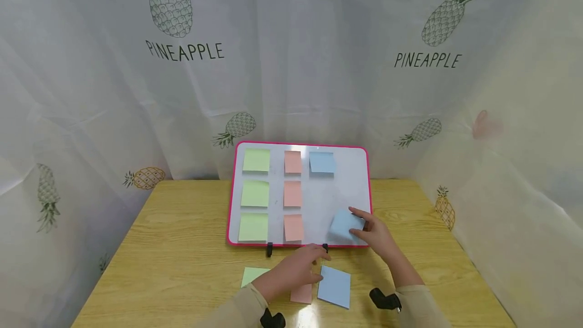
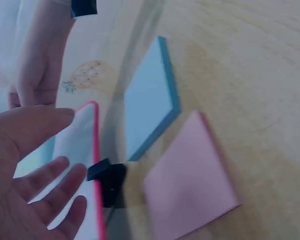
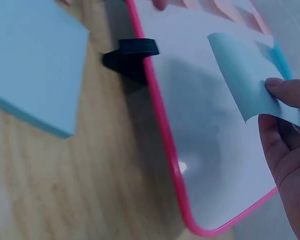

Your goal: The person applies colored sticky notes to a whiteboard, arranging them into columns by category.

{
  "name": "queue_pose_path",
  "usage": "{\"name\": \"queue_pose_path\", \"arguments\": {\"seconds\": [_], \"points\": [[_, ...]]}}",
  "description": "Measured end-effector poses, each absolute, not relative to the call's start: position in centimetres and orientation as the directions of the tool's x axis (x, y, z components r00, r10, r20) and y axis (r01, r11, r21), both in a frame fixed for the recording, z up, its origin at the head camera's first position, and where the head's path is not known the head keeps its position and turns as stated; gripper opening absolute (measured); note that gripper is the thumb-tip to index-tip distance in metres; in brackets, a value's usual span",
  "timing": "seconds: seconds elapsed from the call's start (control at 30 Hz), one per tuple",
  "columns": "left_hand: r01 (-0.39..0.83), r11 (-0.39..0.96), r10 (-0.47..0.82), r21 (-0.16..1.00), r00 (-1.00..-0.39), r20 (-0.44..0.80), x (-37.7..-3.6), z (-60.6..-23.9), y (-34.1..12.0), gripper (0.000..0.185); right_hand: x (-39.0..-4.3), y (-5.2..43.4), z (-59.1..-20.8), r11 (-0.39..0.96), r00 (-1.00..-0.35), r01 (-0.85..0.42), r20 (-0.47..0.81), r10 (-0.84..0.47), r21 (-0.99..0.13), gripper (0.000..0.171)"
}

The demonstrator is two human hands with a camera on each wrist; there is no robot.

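My right hand [image 1: 377, 234] pinches a single blue sticky note [image 3: 245, 80] between thumb and fingers, in front of the lower right of the whiteboard [image 1: 314, 216]. The note's free edge curls. My left hand [image 1: 298, 270] has its fingers spread and holds nothing; it is over the table by the board's lower edge. Below it lie a blue sticky note pad [image 1: 334, 287], a pink pad [image 2: 190, 185] and a green pad [image 1: 252, 275], the last two partly hidden by the left hand and arm in the head view.
The pink-rimmed board leans on black stand feet [image 1: 269, 249]. It bears a column of green notes [image 1: 255, 194], a column of pink notes [image 1: 292, 194] and one blue note [image 1: 322, 163] at the top. A pineapple-print curtain [image 1: 291, 65] hangs behind the wooden table [image 1: 182, 247].
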State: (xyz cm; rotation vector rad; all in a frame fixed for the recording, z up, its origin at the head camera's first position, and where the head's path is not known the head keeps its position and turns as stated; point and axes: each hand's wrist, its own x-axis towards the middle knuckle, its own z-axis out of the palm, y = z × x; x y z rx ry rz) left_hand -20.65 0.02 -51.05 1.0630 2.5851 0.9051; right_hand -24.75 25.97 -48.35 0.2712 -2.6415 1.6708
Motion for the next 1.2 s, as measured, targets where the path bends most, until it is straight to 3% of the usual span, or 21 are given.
{"name": "queue_pose_path", "arguments": {"seconds": [0.27, 0.6, 0.8, 1.2], "points": [[0.608, 0.551, 0.639, 0.572, -0.748, 0.18, -22.9, -46.1, -0.7, 0.03, -27.1, 25.3, -47.0, 0.428, -0.992, -0.109, 0.071, -0.104, -0.897, 0.05], [0.575, 0.629, 0.555, 0.523, -0.803, 0.217, -27.0, -43.3, -1.9, 0.046, -29.9, 24.2, -45.2, 0.394, -0.997, -0.076, 0.062, -0.049, -0.916, 0.045], [0.516, 0.669, 0.484, 0.535, -0.849, 0.213, -29.1, -43.3, -1.7, 0.052, -31.2, 23.3, -44.6, 0.32, -0.996, -0.086, 0.089, -0.005, -0.944, 0.04], [0.47, 0.675, 0.41, 0.569, -0.88, 0.24, -31.3, -45.4, -1.6, 0.05, -31.5, 22.1, -45.8, 0.163, -0.989, -0.085, 0.103, 0.106, -0.983, 0.029]]}}
